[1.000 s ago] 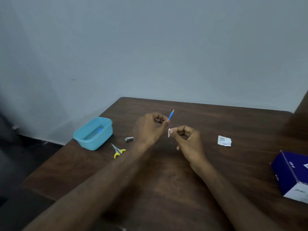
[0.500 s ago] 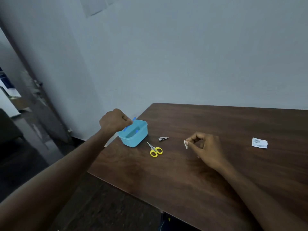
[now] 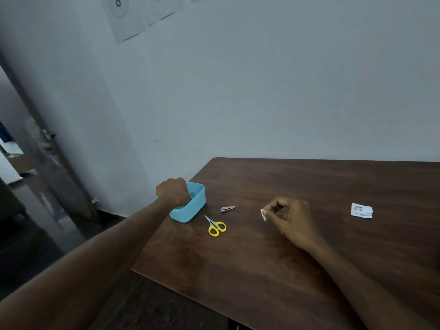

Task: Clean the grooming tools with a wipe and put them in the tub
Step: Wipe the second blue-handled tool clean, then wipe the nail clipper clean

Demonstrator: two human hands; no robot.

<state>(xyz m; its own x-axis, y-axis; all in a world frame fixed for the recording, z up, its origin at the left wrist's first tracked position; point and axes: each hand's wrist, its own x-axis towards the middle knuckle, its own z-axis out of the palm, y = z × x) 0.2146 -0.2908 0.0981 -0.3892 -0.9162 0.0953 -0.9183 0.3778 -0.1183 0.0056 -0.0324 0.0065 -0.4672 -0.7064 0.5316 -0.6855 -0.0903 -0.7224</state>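
Note:
My left hand point(image 3: 172, 191) is curled over the near-left rim of the light blue tub point(image 3: 198, 204), with its fingers dipped inside and hidden. The blue tool it carried a moment ago does not show. My right hand point(image 3: 291, 221) rests on the table and pinches a small white wipe point(image 3: 263, 214) between thumb and forefinger. Small scissors with yellow handles point(image 3: 215, 226) lie just right of the tub. A metal nail clipper point(image 3: 227, 208) lies beyond them, between the tub and my right hand.
The dark wooden table point(image 3: 285, 270) has its left corner close to the tub. A torn white wipe wrapper point(image 3: 361, 210) lies at the right. The grey wall stands behind, and a doorway and dark floor are at the left.
My left hand carried the blue tool from the table's middle to the tub and has lowered into it. The right hand stayed put with the wipe. The view swung left.

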